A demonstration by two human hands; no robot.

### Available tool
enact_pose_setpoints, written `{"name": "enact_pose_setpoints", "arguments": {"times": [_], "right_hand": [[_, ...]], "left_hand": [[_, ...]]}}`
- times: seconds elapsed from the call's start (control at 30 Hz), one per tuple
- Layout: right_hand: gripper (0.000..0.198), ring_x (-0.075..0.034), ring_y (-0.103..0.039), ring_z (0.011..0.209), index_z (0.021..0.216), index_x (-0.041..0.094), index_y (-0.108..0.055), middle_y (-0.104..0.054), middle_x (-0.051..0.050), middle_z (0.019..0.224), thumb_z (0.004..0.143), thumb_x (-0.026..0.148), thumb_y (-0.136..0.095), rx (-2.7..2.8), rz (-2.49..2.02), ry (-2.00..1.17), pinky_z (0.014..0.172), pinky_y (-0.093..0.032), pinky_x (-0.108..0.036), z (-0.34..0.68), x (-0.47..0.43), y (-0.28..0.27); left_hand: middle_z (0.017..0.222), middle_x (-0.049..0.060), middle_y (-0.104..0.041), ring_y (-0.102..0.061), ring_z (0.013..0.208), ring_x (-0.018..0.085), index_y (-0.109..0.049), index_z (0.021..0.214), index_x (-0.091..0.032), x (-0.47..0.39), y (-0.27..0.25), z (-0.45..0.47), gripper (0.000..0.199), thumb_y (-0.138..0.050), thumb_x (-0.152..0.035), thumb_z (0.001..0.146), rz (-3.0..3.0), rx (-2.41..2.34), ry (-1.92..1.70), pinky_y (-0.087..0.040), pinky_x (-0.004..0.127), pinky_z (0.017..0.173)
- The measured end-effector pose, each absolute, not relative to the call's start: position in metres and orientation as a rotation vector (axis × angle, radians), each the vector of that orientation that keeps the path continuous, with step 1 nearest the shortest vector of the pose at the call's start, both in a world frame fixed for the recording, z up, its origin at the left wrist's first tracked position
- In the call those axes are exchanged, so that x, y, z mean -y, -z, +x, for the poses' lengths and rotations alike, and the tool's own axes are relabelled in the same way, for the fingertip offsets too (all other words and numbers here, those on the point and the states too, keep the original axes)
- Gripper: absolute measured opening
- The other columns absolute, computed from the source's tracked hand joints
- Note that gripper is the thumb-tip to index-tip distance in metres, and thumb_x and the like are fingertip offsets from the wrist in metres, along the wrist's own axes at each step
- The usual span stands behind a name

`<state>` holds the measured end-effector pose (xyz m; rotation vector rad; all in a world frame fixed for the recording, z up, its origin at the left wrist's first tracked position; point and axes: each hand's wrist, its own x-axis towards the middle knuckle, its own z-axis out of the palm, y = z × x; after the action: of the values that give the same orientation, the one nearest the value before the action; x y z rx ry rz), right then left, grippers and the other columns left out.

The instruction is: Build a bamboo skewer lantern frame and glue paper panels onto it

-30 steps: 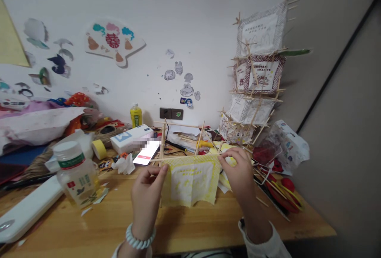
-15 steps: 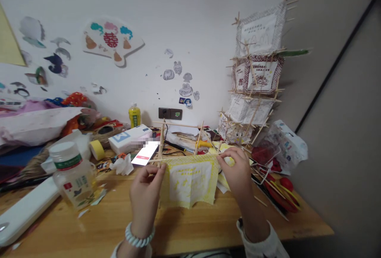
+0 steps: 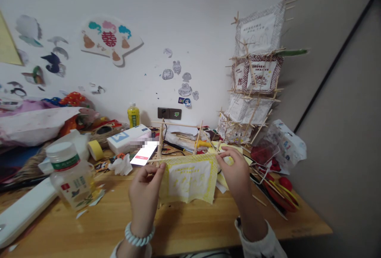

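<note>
From my remote seat I see almost nothing change: the left hand and right hand keep closed pinches on the top corners of the yellow-bordered sheet, at the stick frame (lower edge loose), apparently steadying it.

White sleeves are worn, with a pale blue coiled bracelet at left.
</note>
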<state>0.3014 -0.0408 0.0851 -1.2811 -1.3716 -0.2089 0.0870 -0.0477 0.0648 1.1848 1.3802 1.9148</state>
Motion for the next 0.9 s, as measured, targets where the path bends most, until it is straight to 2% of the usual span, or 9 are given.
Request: {"name": "enact_pose_setpoints", "arguments": {"times": [0.33, 0.57, 0.73, 0.9], "right_hand": [[0.016, -0.023, -0.06, 0.08, 0.059, 0.022, -0.052, -0.067, -0.007, 0.078, 0.074, 0.024, -0.058, 1.385, -1.274, 0.2, 0.079, -0.043, -0.037, 0.3013, 0.0408, -0.0852], [0.011, -0.024, -0.058, 0.079, 0.064, 0.021, -0.054, -0.066, -0.006, 0.075, 0.074, 0.024, -0.055, 1.417, -1.359, 0.238, 0.077, -0.042, -0.037, 0.3028, 0.042, -0.0887], [0.009, -0.024, -0.058, 0.08, 0.07, 0.02, -0.056, -0.066, -0.006, 0.077, 0.074, 0.028, -0.055, 1.407, -1.416, 0.233, 0.077, -0.042, -0.036, 0.3028, 0.0429, -0.0888], [0.011, -0.024, -0.059, 0.081, 0.076, 0.02, -0.057, -0.066, -0.006, 0.079, 0.075, 0.03, -0.057, 1.41, -1.483, 0.222, 0.075, -0.041, -0.035, 0.3006, 0.0456, -0.0913]], "left_hand": [[0.053, -0.003, -0.055, -0.048, 0.052, 0.011, -0.058, 0.056, -0.017, 0.047, -0.0672, 0.0867, 0.031, -0.068, -0.046, 0.06, 1.176, -1.409, -1.903, -0.039, 0.022, 0.048], [0.056, -0.003, -0.053, -0.049, 0.052, 0.011, -0.055, 0.059, -0.017, 0.0424, -0.0671, 0.0849, 0.033, -0.067, -0.047, 0.062, 1.216, -1.402, -1.881, -0.041, 0.022, 0.047], [0.076, -0.002, -0.051, -0.052, 0.067, 0.013, -0.049, 0.081, -0.019, 0.0394, -0.0624, 0.085, 0.036, -0.07, -0.044, 0.064, 1.271, -1.43, -2.068, -0.046, 0.024, 0.055], [0.099, 0.006, -0.049, -0.052, 0.084, 0.02, -0.044, 0.112, -0.017, 0.0385, -0.0642, 0.0875, 0.062, -0.07, -0.049, 0.065, 1.595, -1.667, -2.174, -0.049, 0.035, 0.067]]}}
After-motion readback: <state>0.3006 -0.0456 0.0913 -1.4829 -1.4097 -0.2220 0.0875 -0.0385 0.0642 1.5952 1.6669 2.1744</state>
